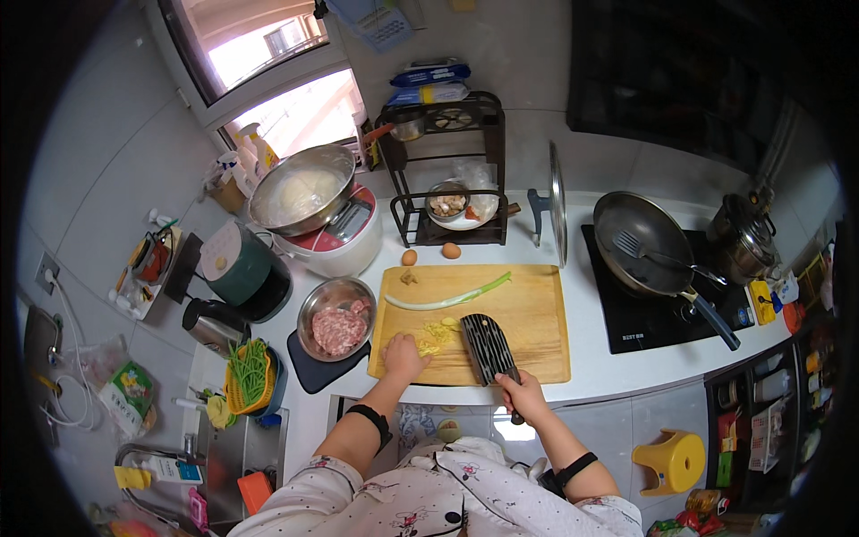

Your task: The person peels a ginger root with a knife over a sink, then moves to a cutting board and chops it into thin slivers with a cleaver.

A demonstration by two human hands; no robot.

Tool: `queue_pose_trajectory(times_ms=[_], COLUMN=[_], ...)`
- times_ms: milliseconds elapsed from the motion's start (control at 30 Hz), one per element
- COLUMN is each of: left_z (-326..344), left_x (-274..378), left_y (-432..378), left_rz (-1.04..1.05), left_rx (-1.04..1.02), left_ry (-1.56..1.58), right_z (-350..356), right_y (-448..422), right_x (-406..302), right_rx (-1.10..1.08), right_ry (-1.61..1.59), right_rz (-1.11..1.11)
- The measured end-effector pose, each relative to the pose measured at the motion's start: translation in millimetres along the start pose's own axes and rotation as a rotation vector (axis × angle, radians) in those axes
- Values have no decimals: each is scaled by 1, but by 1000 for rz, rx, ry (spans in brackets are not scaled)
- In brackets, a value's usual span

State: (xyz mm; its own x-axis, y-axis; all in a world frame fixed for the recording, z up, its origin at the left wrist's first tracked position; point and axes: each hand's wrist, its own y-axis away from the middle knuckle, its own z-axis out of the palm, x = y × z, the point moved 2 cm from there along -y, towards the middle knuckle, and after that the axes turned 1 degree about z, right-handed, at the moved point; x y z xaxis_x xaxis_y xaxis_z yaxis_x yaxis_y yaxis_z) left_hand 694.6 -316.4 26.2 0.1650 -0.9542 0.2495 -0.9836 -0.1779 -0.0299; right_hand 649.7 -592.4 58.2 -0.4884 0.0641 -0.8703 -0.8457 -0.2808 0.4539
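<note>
My right hand (pixel 523 396) grips the handle of a cleaver (pixel 488 346), its patterned dark blade low over the right half of a wooden cutting board (pixel 537 309). At the board's front left, my left hand (pixel 405 356) rests beside chopped yellow pieces (pixel 437 332) that look like ginger; its fingertips are hard to make out. A small slice touches the pile near the blade. Behind the pile lies a long green onion (pixel 446 301). Farther back is a small brown knob (pixel 408 276), perhaps ginger root.
Left of the board, a steel bowl (pixel 307 335) holds minced meat (pixel 340 329). Two eggs (pixel 451 251) lie behind the board, before a dark rack (pixel 448 236). A frying pan (pixel 637 221) sits on the cooktop (pixel 644 335) at right. Green beans (pixel 249 372) fill a yellow basket.
</note>
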Motion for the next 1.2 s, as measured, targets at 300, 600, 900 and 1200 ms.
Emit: queue_pose_trajectory(times_ms=[300,600,900,1200], left_z=[12,2,7,20], left_x=[-17,-14,-18,-32], left_y=[-10,2,12,17], left_rz=[213,414,423,563], left_rx=[-166,-23,35,137], left_ry=[146,300,339,372], right_z=[13,39,59,65], right_y=[-9,-5,-19,-19], right_x=[6,-16,-7,-6], right_rx=[45,70,87,96], right_ry=[409,1005,1026,1092], right_rz=[-64,-113,-202,-228])
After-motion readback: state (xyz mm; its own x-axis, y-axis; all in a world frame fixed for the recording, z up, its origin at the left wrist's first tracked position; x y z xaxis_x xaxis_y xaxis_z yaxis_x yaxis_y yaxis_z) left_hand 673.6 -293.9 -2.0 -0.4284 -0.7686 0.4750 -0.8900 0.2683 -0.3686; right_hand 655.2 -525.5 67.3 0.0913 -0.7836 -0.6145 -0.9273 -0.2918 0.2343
